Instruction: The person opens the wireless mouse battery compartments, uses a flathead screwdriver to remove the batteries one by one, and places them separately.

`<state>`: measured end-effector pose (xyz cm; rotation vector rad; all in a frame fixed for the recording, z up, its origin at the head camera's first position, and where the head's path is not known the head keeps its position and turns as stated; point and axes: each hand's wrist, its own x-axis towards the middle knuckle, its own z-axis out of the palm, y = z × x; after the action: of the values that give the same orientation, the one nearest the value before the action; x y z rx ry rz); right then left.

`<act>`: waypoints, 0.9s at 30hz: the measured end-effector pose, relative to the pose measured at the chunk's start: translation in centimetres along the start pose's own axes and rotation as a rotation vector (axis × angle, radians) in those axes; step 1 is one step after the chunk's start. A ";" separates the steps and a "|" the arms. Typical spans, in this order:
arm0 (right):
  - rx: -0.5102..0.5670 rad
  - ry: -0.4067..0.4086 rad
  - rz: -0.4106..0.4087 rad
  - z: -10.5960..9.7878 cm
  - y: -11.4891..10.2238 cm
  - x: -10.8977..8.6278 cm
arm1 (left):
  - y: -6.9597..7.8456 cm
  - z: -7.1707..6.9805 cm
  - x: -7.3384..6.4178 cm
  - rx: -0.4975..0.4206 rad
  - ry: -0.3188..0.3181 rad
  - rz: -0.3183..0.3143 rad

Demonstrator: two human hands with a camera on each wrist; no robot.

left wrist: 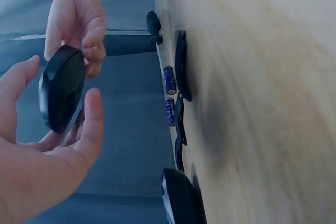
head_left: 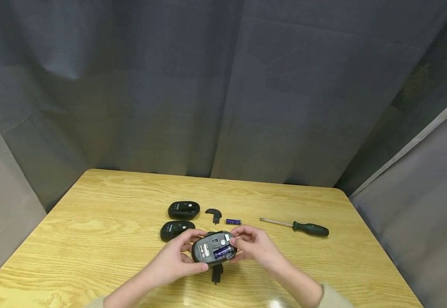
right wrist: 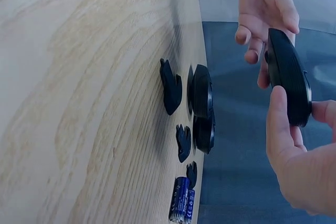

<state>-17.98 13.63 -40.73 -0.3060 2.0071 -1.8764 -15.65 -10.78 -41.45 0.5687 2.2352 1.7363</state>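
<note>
A black computer mouse (head_left: pixel 208 248) is held above the table with its grey underside up and its battery bay uncovered. A dark blue battery (head_left: pixel 222 252) lies in that bay. My left hand (head_left: pixel 179 256) grips the mouse's left end, thumb along the near edge. At the other end, the right hand (head_left: pixel 255 248) pinches the mouse, its thumb by the small white patch near the bay. Both wrist views show the mouse (left wrist: pixel 63 88) edge-on between the two hands, apart from the tabletop.
Two more black mice (head_left: pixel 183 210) lie upside down at the back left. Loose black battery covers (head_left: pixel 217 273) rest around the held mouse. Two blue batteries (right wrist: pixel 179 199) lie behind it. A green-handled screwdriver (head_left: pixel 310 229) is on the right. A grey curtain (head_left: pixel 223 94) hangs behind the table.
</note>
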 end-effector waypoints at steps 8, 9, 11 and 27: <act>0.075 0.027 0.025 0.3 -0.2 -0.3 | -0.4 1.0 -0.1 0.116 0.135 0.110; 0.079 0.028 0.029 0.4 -0.2 -0.4 | -0.4 1.0 -0.1 0.136 0.154 0.122; 0.085 0.029 0.034 0.5 -0.3 -0.5 | -0.5 1.1 0.0 0.155 0.181 0.137; 0.114 0.003 0.060 0.8 -0.2 -0.9 | -0.4 1.0 0.2 -0.044 0.140 0.086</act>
<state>-16.87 13.30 -40.41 -0.2103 1.8809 -1.9452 -15.48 -9.86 -42.10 0.5579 2.2894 1.9181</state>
